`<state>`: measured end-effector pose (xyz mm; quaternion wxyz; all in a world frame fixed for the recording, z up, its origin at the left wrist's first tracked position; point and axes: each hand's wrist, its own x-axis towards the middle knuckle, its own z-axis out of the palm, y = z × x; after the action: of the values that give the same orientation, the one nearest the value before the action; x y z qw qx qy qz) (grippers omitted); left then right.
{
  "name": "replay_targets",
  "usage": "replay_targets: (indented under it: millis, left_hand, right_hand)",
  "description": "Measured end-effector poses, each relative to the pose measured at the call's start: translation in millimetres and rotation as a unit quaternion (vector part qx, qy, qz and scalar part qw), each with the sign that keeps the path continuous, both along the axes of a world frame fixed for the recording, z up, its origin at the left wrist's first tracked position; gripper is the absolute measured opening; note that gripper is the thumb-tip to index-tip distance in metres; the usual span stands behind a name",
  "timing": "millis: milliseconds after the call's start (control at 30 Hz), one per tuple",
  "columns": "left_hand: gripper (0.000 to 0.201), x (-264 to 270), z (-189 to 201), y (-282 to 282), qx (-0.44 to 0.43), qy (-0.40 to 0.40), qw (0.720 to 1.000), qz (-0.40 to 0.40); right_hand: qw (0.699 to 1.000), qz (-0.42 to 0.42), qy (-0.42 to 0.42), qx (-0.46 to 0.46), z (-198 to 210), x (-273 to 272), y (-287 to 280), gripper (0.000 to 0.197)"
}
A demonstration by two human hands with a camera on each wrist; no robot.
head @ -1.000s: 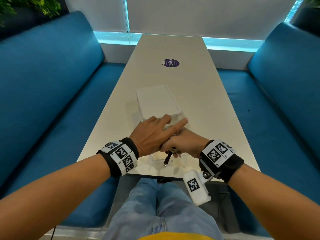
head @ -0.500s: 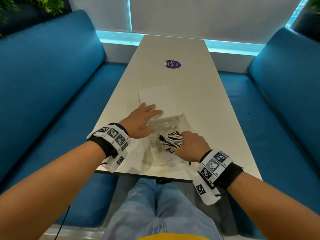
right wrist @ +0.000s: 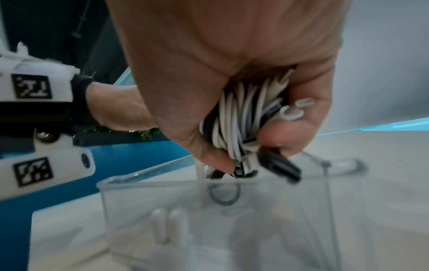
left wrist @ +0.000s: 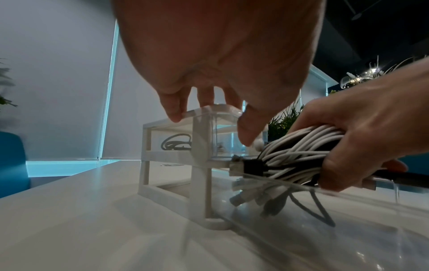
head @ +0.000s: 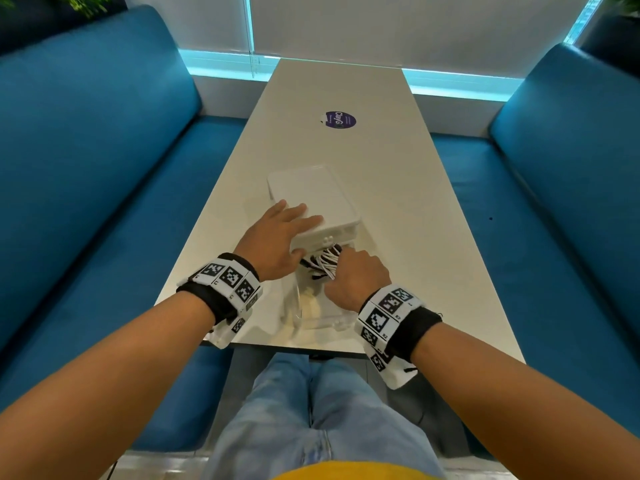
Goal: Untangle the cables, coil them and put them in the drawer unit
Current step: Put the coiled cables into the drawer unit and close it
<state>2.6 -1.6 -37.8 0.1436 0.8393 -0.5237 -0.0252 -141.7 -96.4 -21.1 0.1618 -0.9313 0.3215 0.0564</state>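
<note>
A white drawer unit (head: 329, 192) stands mid-table, its clear lower drawer (head: 311, 315) pulled out toward me. My left hand (head: 273, 233) rests flat on the unit's top, fingers straight and thumb down against the front edge (left wrist: 246, 132). My right hand (head: 353, 275) grips a coiled bundle of white and black cables (head: 323, 263) just above the open drawer (right wrist: 209, 210), close to the unit's front. Seen in the right wrist view, the bundle (right wrist: 236, 119) is wrapped by fingers and thumb, plugs sticking out. Another coiled cable (left wrist: 176, 142) lies in the upper drawer.
The long white table (head: 398, 168) carries a round purple sticker (head: 339, 120) beyond the unit. Blue sofas (head: 86, 150) flank both sides. My knees sit under the near table edge (head: 311, 349).
My hands parted from working the cables together near the table edge. The left hand went onto the unit's top; the right carried the bundle forward over the pulled-out drawer.
</note>
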Motion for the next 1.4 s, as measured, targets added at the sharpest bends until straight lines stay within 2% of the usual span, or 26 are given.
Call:
replay_targets:
  millis: [167,267,333,400,467,567,633,700,767,800,867,933,1000,1100,1167,1267,1333,1400]
  left_hand:
    - [0.053,2,-8,1,-0.012,-0.007,1.0,0.01]
    - [0.051,6,-10,1,-0.029,-0.015,0.999,-0.005]
    - [0.051,10,-11,0,-0.033,-0.012,0.999,-0.013]
    - [0.052,14,-13,-1,-0.03,-0.012,0.999,-0.018]
    - [0.052,18,-14,-2,-0.032,-0.02,0.999,-0.027]
    - [0.052,22,-14,-4,-0.039,-0.041,0.996,-0.062]
    - [0.052,22,-10,-5,-0.039,-0.048,0.995,-0.073]
    - [0.053,23,-11,-5,-0.038,-0.046,0.996,-0.065]
    - [0.053,23,-11,-6,-0.021,-0.038,0.998,-0.041]
    - [0.056,21,-11,-6,-0.007,-0.035,0.999,-0.029]
    - [0.075,15,-12,-7,0.013,-0.033,0.999,-0.005]
    - [0.09,6,-14,-8,0.012,-0.028,0.999,0.024]
    - [0.094,0,-17,-10,-0.007,-0.03,0.999,0.039]
    - [0.094,-1,-21,-11,-0.011,-0.03,0.999,0.041]
    - [0.095,-1,-24,-12,-0.016,-0.039,0.998,0.042]
    - [0.096,-2,-28,-12,-0.024,-0.068,0.997,0.037]
    - [0.096,-6,-27,-14,-0.031,-0.081,0.995,0.05]
    - [0.095,-12,-27,-17,-0.039,-0.079,0.993,0.076]
  right_hand:
    - [0.997,0.053,0.027,-0.048,-10,5,7,0.014]
    - [0.988,0.089,0.043,-0.12,-24,12,12,0.053]
    - [0.984,0.083,0.067,-0.14,-33,17,16,0.07]
    - [0.982,0.063,0.091,-0.15,-38,21,18,0.073]
    - [0.978,0.07,0.101,-0.166,-38,24,18,0.066]
    - [0.98,0.073,0.114,-0.144,-37,28,19,0.064]
    - [0.989,0.026,0.089,-0.114,-41,32,19,0.063]
    - [0.995,-0.018,0.062,-0.073,-44,33,19,0.067]
    - [0.997,-0.011,0.053,-0.062,-44,32,17,0.075]
    - [0.998,-0.002,0.046,-0.049,-43,30,16,0.08]
    - [1.0,-0.002,0.02,0.022,-40,24,11,0.089]
    - [0.995,0.016,-0.003,0.095,-38,16,4,0.084]
    - [0.992,0.065,-0.027,0.105,-41,1,-1,0.071]
    - [0.99,0.131,-0.047,0.032,-47,-20,-3,0.062]
    - [0.986,0.159,-0.025,-0.034,-52,-25,2,0.057]
    - [0.981,0.138,0.02,-0.132,-53,-22,12,0.061]
    - [0.972,0.126,0.04,-0.193,-45,-20,12,0.054]
    - [0.978,0.113,0.025,-0.171,-39,-20,5,0.048]
